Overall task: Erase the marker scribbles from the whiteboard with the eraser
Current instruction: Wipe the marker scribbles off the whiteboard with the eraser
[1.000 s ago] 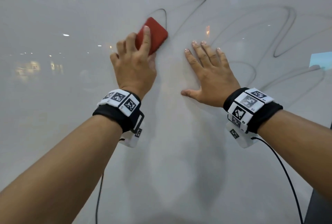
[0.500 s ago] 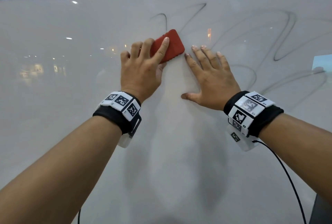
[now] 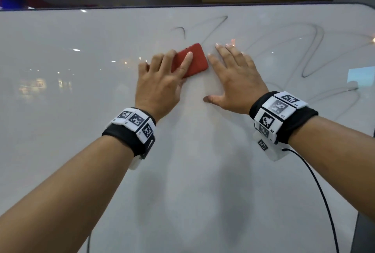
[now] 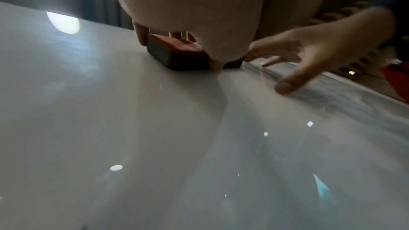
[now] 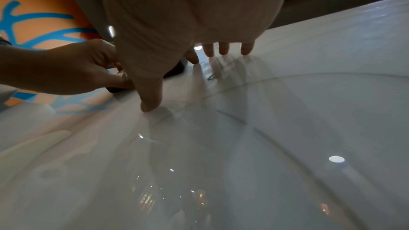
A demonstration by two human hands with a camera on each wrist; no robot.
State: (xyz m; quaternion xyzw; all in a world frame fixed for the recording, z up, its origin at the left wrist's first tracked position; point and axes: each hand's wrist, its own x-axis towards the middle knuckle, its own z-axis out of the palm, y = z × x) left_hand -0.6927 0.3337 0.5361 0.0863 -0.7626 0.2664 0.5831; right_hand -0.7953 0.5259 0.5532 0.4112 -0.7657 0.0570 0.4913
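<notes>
A red eraser with a dark felt underside lies flat against the whiteboard. My left hand grips it, index finger laid along its red back and thumb at its lower edge. My right hand rests flat and open on the board just right of the eraser, fingers spread. Grey marker scribbles loop across the board's upper right; a short stroke sits above the eraser. The board's left side shows no marks.
The whiteboard's dark top edge runs just above the scribbles. Its rounded right corner and right edge are close to my right arm. A black cable hangs from my right wristband. Ceiling lights reflect on the glossy surface.
My left hand has slid the eraser down and to the right, away from the short top stroke, until it is next to my right fingers. My right hand stays flat in place.
</notes>
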